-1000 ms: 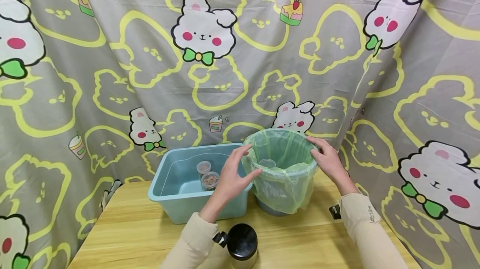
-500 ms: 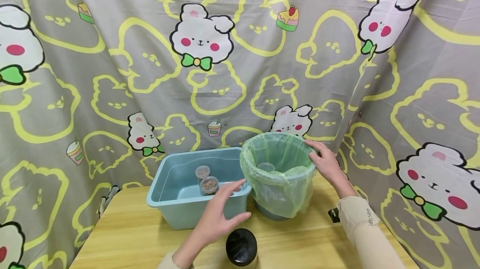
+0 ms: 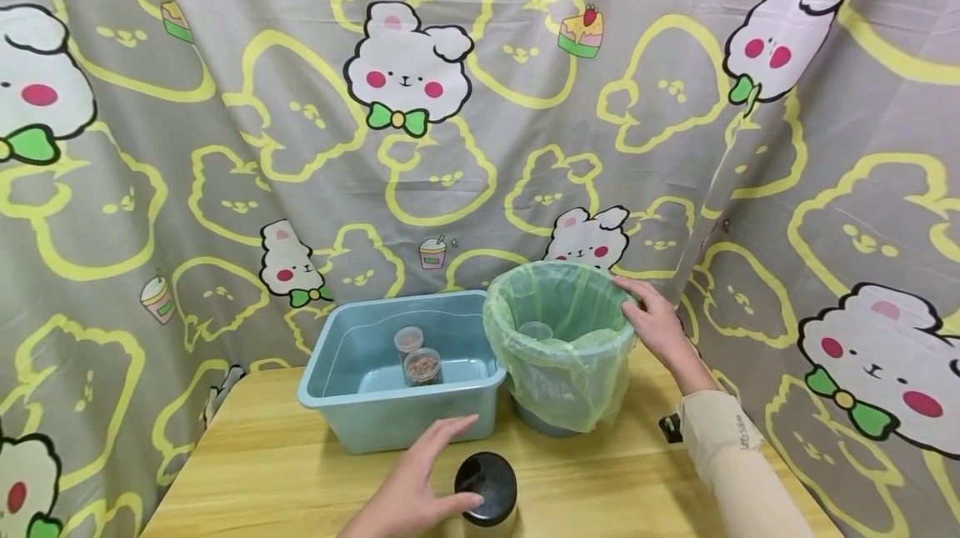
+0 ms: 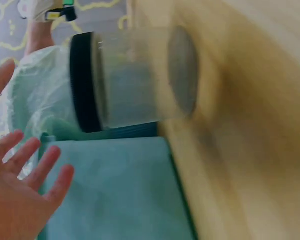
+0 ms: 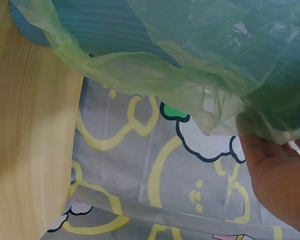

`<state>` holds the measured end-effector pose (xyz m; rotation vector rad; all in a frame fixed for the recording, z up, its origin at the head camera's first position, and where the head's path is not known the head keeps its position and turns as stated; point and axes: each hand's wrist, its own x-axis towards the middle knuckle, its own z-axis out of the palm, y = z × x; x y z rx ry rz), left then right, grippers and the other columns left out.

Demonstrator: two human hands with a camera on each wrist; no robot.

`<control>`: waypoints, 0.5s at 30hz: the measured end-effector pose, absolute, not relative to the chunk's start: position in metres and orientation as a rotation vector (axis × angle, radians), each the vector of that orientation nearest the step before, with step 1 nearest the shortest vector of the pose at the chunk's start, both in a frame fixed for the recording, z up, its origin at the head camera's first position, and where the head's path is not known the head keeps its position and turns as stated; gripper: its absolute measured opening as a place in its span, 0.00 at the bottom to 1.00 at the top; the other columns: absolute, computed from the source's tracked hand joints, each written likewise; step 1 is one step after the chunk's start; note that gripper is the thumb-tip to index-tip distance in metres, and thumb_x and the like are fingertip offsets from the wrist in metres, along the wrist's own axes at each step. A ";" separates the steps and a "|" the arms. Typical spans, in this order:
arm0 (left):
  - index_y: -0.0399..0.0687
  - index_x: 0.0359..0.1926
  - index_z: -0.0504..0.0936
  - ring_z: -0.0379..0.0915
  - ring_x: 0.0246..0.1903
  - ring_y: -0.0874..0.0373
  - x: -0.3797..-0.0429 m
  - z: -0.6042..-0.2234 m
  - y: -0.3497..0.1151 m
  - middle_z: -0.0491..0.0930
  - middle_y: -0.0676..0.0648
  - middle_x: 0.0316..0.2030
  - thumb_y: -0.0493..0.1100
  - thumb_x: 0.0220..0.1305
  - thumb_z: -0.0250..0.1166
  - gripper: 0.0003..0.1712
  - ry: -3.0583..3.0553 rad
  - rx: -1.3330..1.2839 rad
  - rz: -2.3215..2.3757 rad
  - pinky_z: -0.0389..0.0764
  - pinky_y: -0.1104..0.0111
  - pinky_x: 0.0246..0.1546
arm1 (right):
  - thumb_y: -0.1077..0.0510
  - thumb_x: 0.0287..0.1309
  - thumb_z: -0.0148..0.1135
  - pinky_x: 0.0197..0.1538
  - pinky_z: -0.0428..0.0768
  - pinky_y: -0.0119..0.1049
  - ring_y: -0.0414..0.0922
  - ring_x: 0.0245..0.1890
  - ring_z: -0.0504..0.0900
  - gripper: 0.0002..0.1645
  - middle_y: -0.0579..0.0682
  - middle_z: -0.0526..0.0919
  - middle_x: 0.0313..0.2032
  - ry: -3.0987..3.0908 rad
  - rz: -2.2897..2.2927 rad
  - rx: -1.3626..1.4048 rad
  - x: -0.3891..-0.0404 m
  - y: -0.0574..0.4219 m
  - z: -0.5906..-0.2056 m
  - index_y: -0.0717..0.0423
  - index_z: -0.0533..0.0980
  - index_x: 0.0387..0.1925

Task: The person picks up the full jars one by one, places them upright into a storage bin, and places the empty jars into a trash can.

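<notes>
A clear jar point(image 4: 135, 80) with a black lid point(image 3: 491, 488) stands upright on the table at the front. My left hand point(image 3: 416, 484) is spread beside it, the thumb overlapping the lid in the head view; in the left wrist view the fingers point(image 4: 32, 160) are apart from the jar. Further back stands a trash bin point(image 3: 547, 421) lined with a thin green bag point(image 3: 577, 379) folded over its rim. My right hand point(image 3: 656, 321) holds the bin's rim at the right; in the right wrist view the liner partly hides its fingers. A clear round container point(image 3: 536, 331) shows inside the bin.
Left of the bin, right beside it, stands a blue plastic tub point(image 3: 405, 417) with two small clear-lidded containers point(image 3: 422, 367) in it, one showing brown pieces. All stand on a wooden table point(image 3: 247, 455). A patterned curtain point(image 3: 480, 146) hangs behind and at both sides.
My left hand has moved from the bin's left rim down and toward the front, to the black-lidded jar. My right hand has stayed at the bin's rim.
</notes>
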<state>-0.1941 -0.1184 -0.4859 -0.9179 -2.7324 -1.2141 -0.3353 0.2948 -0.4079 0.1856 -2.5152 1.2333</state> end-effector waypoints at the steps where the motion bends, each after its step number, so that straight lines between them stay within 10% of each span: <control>1: 0.75 0.78 0.60 0.70 0.69 0.49 -0.195 -0.489 -0.119 0.69 0.55 0.72 0.62 0.60 0.75 0.49 -2.757 -0.934 -1.220 0.78 0.47 0.63 | 0.61 0.71 0.47 0.60 0.69 0.53 0.60 0.69 0.68 0.31 0.60 0.68 0.74 -2.515 1.235 0.186 -0.335 0.295 -0.408 0.54 0.69 0.74; 15: 0.67 0.79 0.60 0.68 0.70 0.48 -0.202 -0.520 -0.115 0.68 0.47 0.74 0.65 0.56 0.77 0.55 -2.911 -1.006 -1.323 0.78 0.58 0.62 | 0.61 0.73 0.46 0.64 0.69 0.57 0.62 0.72 0.66 0.31 0.61 0.67 0.74 -2.514 1.259 0.192 -0.336 0.294 -0.408 0.55 0.69 0.75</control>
